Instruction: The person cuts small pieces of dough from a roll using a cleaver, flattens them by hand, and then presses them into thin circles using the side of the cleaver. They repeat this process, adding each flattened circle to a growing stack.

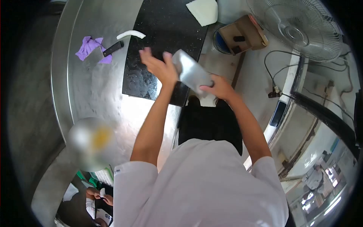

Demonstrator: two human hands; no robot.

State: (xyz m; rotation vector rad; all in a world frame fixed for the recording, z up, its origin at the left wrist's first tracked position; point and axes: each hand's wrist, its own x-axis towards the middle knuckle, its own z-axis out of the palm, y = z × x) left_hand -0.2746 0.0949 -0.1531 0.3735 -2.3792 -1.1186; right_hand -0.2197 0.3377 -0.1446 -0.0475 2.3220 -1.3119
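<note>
In the head view my right hand (219,87) is closed round the handle end of a cleaver (191,72) with a broad, shiny blade. My left hand (160,67) is raised at the far end of the blade, its fingers spread and slightly smeared by motion. Both hands are over the near edge of a wet black board (151,75). A curved white strip (131,34) lies at the board's left edge. At its far right corner rests a thick white slab (203,11) of what looks like food.
On the steel counter (90,87) lie a purple cloth (89,47) and a black-handled knife (112,49). A cardboard box (242,34), a fan (293,30) and cables stand right. A phone (278,113) sits on a ledge. Another person (100,206) is lower left, beyond a blurred whitish shape (81,151).
</note>
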